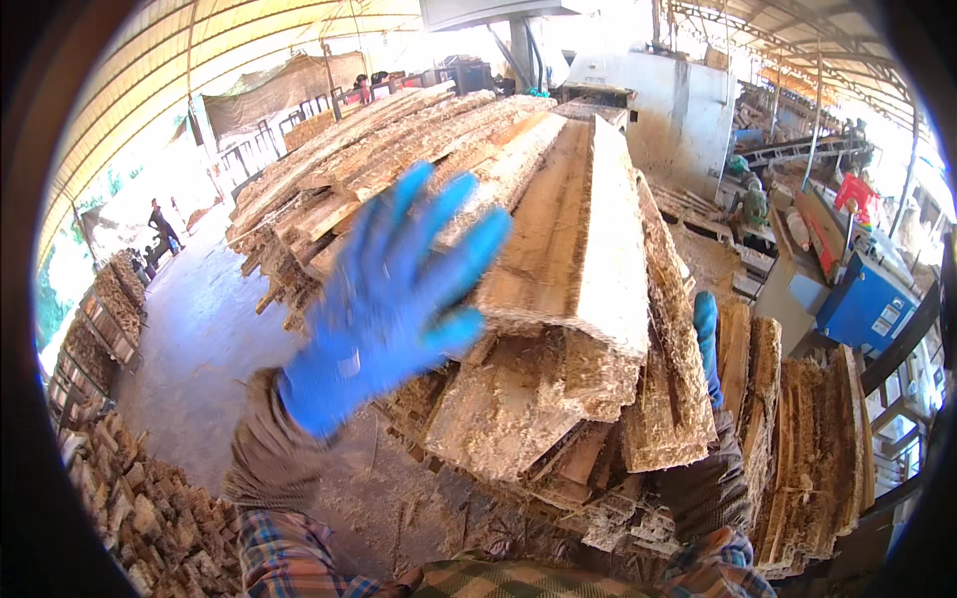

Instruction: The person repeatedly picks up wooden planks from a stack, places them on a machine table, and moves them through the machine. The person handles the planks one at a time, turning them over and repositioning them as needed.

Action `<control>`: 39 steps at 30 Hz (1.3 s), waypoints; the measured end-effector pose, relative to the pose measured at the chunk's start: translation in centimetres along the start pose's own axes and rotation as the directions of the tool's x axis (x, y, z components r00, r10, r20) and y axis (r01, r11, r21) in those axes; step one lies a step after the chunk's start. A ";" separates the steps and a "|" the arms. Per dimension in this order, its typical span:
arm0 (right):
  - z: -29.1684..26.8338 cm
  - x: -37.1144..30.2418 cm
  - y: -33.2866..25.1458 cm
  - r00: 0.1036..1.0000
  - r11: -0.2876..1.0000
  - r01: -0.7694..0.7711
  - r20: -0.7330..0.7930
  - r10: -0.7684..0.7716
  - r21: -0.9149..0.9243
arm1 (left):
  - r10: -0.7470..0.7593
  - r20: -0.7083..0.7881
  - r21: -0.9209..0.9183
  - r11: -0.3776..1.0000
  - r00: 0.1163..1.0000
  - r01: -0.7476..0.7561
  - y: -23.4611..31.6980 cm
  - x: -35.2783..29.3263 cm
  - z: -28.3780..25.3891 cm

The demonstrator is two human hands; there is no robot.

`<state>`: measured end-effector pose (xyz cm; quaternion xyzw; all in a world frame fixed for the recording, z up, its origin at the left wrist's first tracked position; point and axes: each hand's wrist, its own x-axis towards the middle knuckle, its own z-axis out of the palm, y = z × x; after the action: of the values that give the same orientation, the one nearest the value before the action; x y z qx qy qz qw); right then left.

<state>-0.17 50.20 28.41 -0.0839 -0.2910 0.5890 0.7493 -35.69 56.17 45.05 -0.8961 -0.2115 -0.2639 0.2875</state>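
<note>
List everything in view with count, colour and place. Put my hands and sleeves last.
Stacked planks: many, tan and brown, centre to lower right
Wood pile: many pieces, brown, lower left
Floor: one, grey, left
Pale machine: one, whitish, back, right of centre
Blue box: one, blue, right
Red things: at least two, kind unclear, above the blue box
Roof: one, yellowish, top
Far person: at least one, dark, far left
Far clutter: uncountable
Sleeves: two, plaid with brown cuffs, lower edge
Left hand: one, blue glove, spread before the planks
Right hand: one, blue glove, mostly hidden behind planks
</note>
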 end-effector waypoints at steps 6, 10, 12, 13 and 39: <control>-1.2 -0.7 -0.2 0.993 0.982 -0.006 0.113 0.028 -0.188 | -0.031 0.385 0.219 0.974 0.923 -0.059 -3.8 4.2 3.6; -5.1 0.3 -2.1 0.966 0.796 0.258 0.140 -0.217 -0.547 | 0.113 0.324 -0.084 0.992 0.939 -0.090 1.3 4.0 -1.3; -2.4 0.8 -1.5 0.983 0.934 0.106 0.176 -0.048 -0.341 | 0.219 0.291 -0.344 0.932 0.931 -0.112 2.0 2.7 -2.5; -1.4 0.7 -1.7 0.986 0.967 0.036 0.166 0.006 -0.253 | 0.234 0.235 -0.511 0.856 0.943 -0.085 1.1 2.5 -1.0; -0.3 -18.6 -4.3 0.972 0.927 0.082 -0.174 -0.155 -0.366 | -0.075 0.728 -0.643 0.268 0.681 0.717 14.1 -0.5 -0.8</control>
<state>1.01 31.64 23.93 -0.2592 -0.3205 0.4683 0.7815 -28.81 45.07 39.60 -0.8397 -0.3385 -0.1217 -0.4067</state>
